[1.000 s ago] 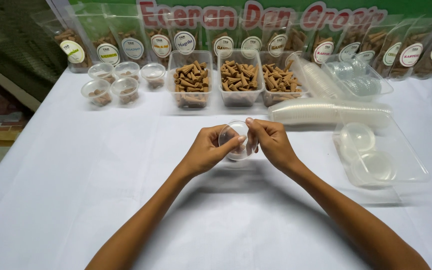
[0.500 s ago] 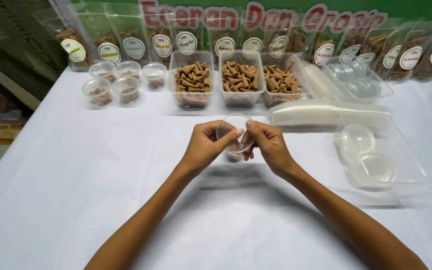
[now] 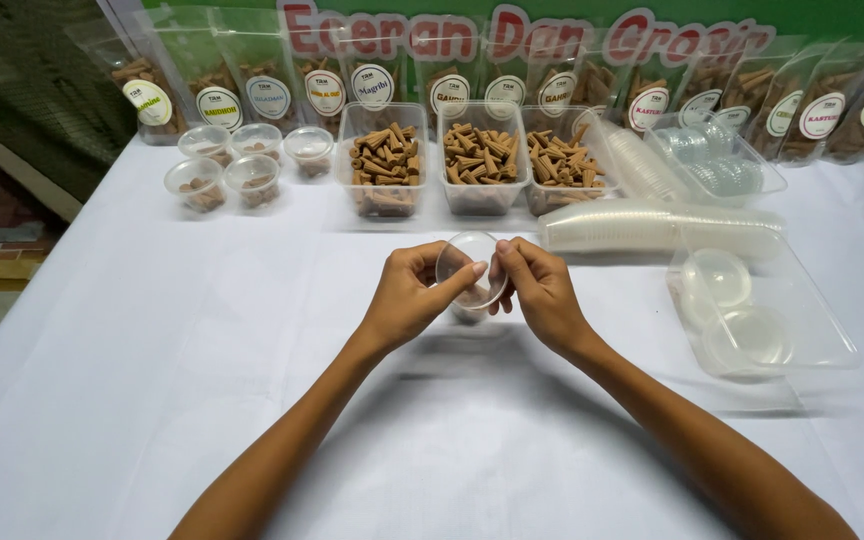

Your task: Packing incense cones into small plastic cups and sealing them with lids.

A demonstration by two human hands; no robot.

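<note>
A small clear cup (image 3: 470, 300) is held above the middle of the white table (image 3: 102, 400), between both hands; the left hand (image 3: 407, 297) is closed on its near-left side, the thumb laid across the round clear lid (image 3: 469, 268); the right hand (image 3: 540, 290) is pinched on the right rim, so the cup lies directly between the two grips, equally near to each; the lid is tilted, its face turned toward the camera, over the cup's mouth. Toward the right edge a shallow clear tray (image 3: 802, 320) with loose lids is seen; beyond the hands a lying stack of cups (image 3: 652, 225) is set crosswise; along the far edge three tubs of brown cones (image 3: 477, 160), five small filled cups (image 3: 227, 170) and a row of pouches (image 3: 372, 85) are ranged.
</note>
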